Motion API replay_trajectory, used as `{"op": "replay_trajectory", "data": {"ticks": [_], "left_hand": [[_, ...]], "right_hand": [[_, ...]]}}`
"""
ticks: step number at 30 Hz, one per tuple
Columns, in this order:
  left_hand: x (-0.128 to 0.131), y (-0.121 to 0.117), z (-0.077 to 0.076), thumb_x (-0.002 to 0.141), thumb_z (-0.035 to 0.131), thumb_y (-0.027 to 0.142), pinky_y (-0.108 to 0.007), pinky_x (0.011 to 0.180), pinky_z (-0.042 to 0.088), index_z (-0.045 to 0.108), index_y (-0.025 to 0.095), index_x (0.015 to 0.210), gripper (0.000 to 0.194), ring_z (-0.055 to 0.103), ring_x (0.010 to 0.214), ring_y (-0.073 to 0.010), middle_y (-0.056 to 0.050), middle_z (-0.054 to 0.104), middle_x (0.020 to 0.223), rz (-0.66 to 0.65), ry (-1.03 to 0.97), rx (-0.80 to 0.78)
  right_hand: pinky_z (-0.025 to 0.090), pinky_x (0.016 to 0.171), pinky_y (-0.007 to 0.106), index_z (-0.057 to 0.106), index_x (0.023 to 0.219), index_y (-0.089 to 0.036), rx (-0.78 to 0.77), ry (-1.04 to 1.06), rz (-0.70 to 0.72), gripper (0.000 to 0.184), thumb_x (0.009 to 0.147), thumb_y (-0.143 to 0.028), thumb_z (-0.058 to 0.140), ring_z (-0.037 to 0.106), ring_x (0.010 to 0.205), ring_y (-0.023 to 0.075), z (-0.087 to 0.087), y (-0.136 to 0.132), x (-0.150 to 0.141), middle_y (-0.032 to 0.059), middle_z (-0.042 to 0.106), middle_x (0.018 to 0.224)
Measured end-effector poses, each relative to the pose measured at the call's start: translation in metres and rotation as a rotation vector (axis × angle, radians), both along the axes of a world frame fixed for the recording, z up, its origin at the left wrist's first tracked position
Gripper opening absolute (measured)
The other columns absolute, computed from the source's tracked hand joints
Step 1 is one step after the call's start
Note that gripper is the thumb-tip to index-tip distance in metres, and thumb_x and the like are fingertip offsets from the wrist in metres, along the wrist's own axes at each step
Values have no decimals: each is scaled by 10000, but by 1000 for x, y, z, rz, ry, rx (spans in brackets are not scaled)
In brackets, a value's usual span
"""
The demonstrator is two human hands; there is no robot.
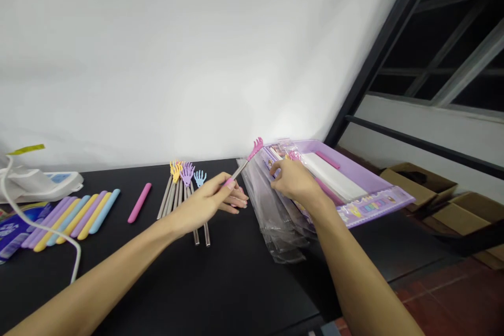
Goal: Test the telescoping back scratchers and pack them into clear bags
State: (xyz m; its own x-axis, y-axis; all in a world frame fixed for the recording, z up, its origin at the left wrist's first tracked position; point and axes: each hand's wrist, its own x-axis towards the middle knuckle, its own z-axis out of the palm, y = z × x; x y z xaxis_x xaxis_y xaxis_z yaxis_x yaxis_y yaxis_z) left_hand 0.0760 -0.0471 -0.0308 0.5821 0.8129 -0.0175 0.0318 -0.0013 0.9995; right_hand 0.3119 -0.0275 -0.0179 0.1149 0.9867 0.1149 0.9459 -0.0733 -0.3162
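The left hand (208, 199) holds a pink-clawed scratcher (240, 169) above the bench (157, 289), its grip pinching the metal rod between thumb and fingers while the other fingers extend loosely beneath. The scratcher tilts, its pink claw (256, 147) up and to the right, level in view with the near corner of a purple tray (372, 208). The right hand (295, 181) is at the tray's left side, over a layered spread of clear plastic bags (262, 218); its fingers curl downward, and I cannot tell whether its grip is closed on anything. In the tray are a white sheet-like stack (334, 173) and a pink stick (327, 160). Just left of the left hand lies a bunch of other scratchers with metal rods, their claws yellow (176, 171), purple (187, 173) and blue (200, 178). Farther left, a single pink handle (139, 203) lies apart from a slanting row of purple, yellow and blue handles (79, 218). Beside that row sit a blue packet (19, 233) and a white device (59, 182), with a white cable (37, 220) looping across. Right of the bench, open cardboard boxes (452, 215) stand below a dark window (464, 58).
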Motion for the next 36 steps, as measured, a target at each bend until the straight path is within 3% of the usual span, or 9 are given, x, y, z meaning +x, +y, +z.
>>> {"op": "replay_trajectory", "data": {"ticks": [3,8,10,14,21,23,26,30,36], "left_hand": [[10,-12,-7,990,502,482,-402,1014,518,516,175,993,308,662,1153,-238,-175,685,1182,-39,-109,-162],[22,-25,-11,937,590,516,-476,1071,469,511,162,1074,388,662,1159,-279,-216,681,1202,-155,-199,-392],[23,-23,-14,922,597,543,-479,1031,493,509,171,1039,400,679,1116,-282,-199,703,1138,-137,-163,-371],[25,-14,-18,926,546,594,-392,853,554,483,190,917,409,709,893,-219,-113,721,919,0,-84,-124],[29,-14,-20,946,517,571,-314,782,546,530,184,866,396,646,837,-161,-41,643,886,125,-103,93],[30,-14,-22,922,557,581,-347,876,542,538,181,867,404,663,940,-189,-68,674,958,144,-163,60],[33,-16,-25,892,620,571,-432,1015,499,525,181,879,402,687,1051,-243,-123,726,1014,62,-263,-132],[37,-22,-22,939,618,443,-472,1088,446,492,185,867,296,684,1121,-269,-172,743,1060,-10,-390,-323],[34,-18,-7,966,575,355,-471,970,536,526,182,995,183,742,912,-249,-101,742,916,144,-401,-246]], "right_hand": [[471,673,287,754,943,-173,53,28,-14,336,646,-86,623,685,731,215,4,-2,1,77,740,765],[455,658,292,753,934,-174,74,53,1,266,693,-125,651,669,706,210,8,-5,2,73,732,752],[444,646,291,750,935,-175,64,54,8,260,697,-127,658,662,694,209,8,-5,3,70,728,743],[440,649,274,752,936,-188,64,59,18,306,673,-89,630,663,709,200,7,-4,3,57,730,749],[444,650,267,749,943,-189,83,69,5,339,643,-86,627,676,722,206,6,-3,2,56,741,755],[447,656,269,748,938,-187,85,80,4,336,642,-83,627,679,723,206,6,-3,2,53,739,742],[450,661,276,744,929,-185,100,95,3,326,642,-81,629,682,717,207,8,-4,2,48,735,721],[443,654,280,734,919,-195,136,124,1,297,660,-92,631,684,714,206,12,-7,1,39,744,727],[411,613,256,676,829,-206,300,226,87,196,657,-122,632,643,646,163,21,-14,-7,-6,729,702]]}}
